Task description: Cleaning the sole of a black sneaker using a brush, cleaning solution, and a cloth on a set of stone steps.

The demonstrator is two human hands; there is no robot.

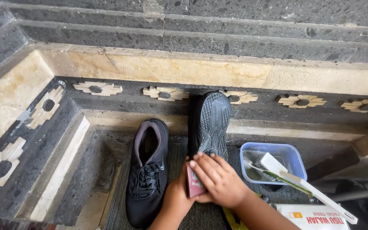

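**Two hands on a shoe stood against a stone step**

A black shoe stands on its heel end, leaning against the dark stone step with its grey patterned sole facing the camera. Both hands meet at its lower end. The right hand lies over the bottom of the sole, fingers together and spread flat across it, and covers most of a small reddish block — whether a sponge or a brush, I cannot tell. The left hand comes up from below and closes around the near edge of that block and the shoe's lower side; its fingers are mostly hidden behind the right hand, so the exact grip does not show.

Just to the left lies the second black shoe, flat on a dark ribbed mat, laces up and its opening toward the step.

To the right of the hands sits a clear blue plastic tub with a little water in it. A white-handled brush rests across its rim, head inside the tub, handle running out toward the lower right. Below it — at the bottom edge — lies a white and orange tissue pack.
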